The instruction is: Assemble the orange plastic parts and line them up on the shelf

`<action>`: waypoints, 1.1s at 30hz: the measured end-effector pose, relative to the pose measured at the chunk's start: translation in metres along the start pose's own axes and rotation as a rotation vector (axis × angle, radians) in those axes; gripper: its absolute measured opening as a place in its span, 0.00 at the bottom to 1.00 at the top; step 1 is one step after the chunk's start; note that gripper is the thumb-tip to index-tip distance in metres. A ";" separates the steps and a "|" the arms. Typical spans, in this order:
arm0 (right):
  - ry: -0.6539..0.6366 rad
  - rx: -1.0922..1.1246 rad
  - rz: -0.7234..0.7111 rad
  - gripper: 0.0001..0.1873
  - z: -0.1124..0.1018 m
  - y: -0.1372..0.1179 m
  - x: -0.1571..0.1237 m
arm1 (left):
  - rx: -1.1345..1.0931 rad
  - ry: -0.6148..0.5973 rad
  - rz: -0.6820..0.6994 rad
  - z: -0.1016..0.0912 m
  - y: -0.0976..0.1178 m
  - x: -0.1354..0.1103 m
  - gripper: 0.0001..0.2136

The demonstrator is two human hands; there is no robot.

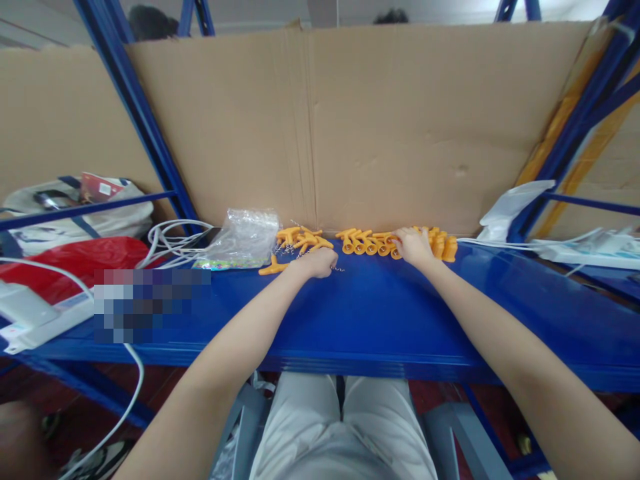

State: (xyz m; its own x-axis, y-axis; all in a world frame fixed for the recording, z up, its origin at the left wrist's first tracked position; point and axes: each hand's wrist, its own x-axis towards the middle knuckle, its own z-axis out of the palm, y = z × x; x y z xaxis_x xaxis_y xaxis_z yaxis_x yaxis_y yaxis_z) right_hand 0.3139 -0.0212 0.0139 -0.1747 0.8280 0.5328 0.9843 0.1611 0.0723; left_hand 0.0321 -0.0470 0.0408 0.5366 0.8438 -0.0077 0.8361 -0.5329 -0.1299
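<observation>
Small orange plastic pieces lie on the blue shelf (380, 313) against the cardboard wall: a loose pile (299, 240) at the left and a neat row (367, 243) at the right. My left hand (319, 261) is closed beside the pile, pinching a thin metal chain that trails out to its right. One orange piece (273, 268) lies apart near that hand. My right hand (414, 245) rests on the row's right part, fingers curled over the orange pieces there. More pieces (444, 247) stand just past that hand.
A clear plastic bag (243, 237) and coiled white cables (170, 241) lie left of the pile. Red cloth (75, 259) and a white device (30, 313) sit at far left. White packaging (515, 208) and cables lie at right. Blue rack posts (145, 133) flank the cardboard.
</observation>
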 end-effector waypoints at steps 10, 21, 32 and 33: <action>0.006 -0.051 0.006 0.17 0.004 0.000 0.003 | -0.024 0.083 0.104 0.011 -0.003 0.008 0.14; 0.150 0.206 0.283 0.22 -0.011 0.040 0.019 | -0.067 0.250 0.268 0.027 0.001 0.017 0.14; -0.193 0.097 0.293 0.25 0.001 0.064 0.032 | -0.118 0.276 0.299 0.025 0.012 0.013 0.12; -0.214 0.083 0.282 0.24 0.002 0.062 0.033 | -0.121 0.283 0.300 0.025 0.011 0.013 0.12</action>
State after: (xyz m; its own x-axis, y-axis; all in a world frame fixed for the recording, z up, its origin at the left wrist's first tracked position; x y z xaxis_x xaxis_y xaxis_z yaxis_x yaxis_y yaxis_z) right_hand 0.3688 0.0169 0.0345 0.0935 0.9385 0.3324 0.9906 -0.0541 -0.1259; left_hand 0.0456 -0.0405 0.0148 0.7541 0.6083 0.2474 0.6362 -0.7701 -0.0456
